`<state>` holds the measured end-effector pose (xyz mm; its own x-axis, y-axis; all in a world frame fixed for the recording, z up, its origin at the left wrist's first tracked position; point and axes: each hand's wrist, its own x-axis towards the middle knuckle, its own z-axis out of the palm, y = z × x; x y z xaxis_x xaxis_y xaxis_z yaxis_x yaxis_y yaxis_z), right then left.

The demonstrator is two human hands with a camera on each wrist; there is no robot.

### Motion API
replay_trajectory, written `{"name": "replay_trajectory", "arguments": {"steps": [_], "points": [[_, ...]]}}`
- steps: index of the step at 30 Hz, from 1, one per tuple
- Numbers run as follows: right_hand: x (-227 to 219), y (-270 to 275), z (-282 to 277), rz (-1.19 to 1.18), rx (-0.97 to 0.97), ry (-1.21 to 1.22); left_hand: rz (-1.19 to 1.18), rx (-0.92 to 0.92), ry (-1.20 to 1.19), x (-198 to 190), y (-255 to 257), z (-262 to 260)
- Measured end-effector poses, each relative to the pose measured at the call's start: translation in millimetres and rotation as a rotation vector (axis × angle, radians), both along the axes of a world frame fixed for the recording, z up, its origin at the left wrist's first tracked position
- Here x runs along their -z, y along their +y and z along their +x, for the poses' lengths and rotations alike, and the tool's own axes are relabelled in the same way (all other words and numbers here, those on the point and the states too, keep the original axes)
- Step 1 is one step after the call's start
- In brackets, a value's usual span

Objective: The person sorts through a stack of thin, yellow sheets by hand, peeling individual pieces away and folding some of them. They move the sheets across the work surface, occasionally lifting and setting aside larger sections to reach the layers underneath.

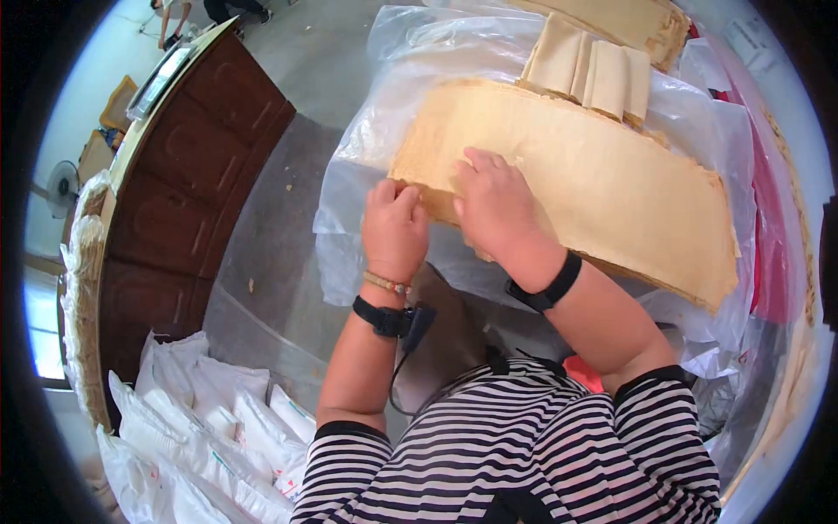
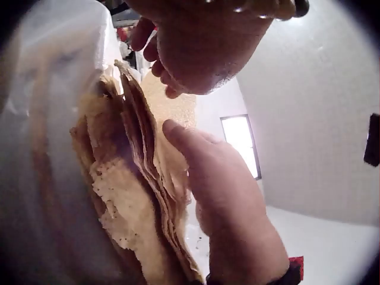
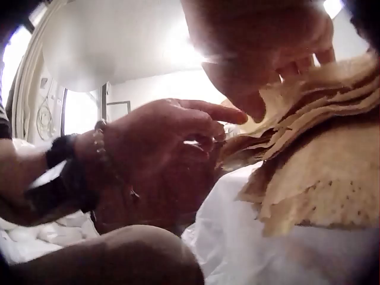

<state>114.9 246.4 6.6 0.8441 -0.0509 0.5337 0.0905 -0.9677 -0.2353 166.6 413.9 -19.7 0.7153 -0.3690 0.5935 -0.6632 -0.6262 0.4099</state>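
Dark wooden counter [image 1: 188, 188] at left, scale [image 1: 160, 80] on top. White filled bags [image 1: 205, 419] piled bottom left. Fan [image 1: 61, 186] at far left edge. Folded tan sheets [image 1: 589, 74] resting further back. Red plastic [image 1: 770, 236] along right side.

Black-and-white striped top [image 1: 524, 445], short sleeves; black wrist straps [image 1: 546, 284]; beaded bracelet [image 1: 387, 283], left wrist; dangling black cable [image 1: 397, 375].
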Motion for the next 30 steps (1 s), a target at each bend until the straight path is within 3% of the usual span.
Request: {"name": "replay_trajectory", "arguments": {"steps": [2, 3, 5, 6, 9, 11, 15, 21, 23, 26, 30], "points": [[3, -5, 9, -0.038, 0.052, 0.128, 0.058, 0.079, -0.280, -7, -10, 3], [-1, -8, 12, -0.055, 0.083, 0.191, 0.022, 0.156, -0.244, -8, -19, 4], [-12, -23, 13, 0.047, 0.090, 0.083, -0.049, 0.308, -0.170, -9, -40, 2], [-22, -31, 11, 0.098, 0.090, 0.028, 0.011, 0.311, -0.097, -11, -46, 2], [-50, -72, -4, 0.608, 0.286, 0.025, 0.197, 0.277, 0.040, -26, -64, 1], [-45, -100, -11, 0.749, 0.278, -0.085, 0.321, 0.192, 0.030, -35, -80, 1], [-23, -123, 2, 0.949, 0.099, -0.203, 0.197, 0.257, -0.043, -32, -118, 15], [-46, -119, 8, 0.636, 0.082, -0.134, 0.079, 0.234, -0.089, -13, -125, 25], [-54, -127, 12, 0.654, 0.150, -0.050, 0.082, 0.223, -0.149, 0, -120, 25], [-54, -136, 16, 0.683, 0.170, -0.004, 0.129, 0.193, 0.142, -15, -124, 33], [-59, -131, 20, 0.639, 0.155, -0.101, 0.085, 0.152, 0.248, -19, -139, 44]]}}
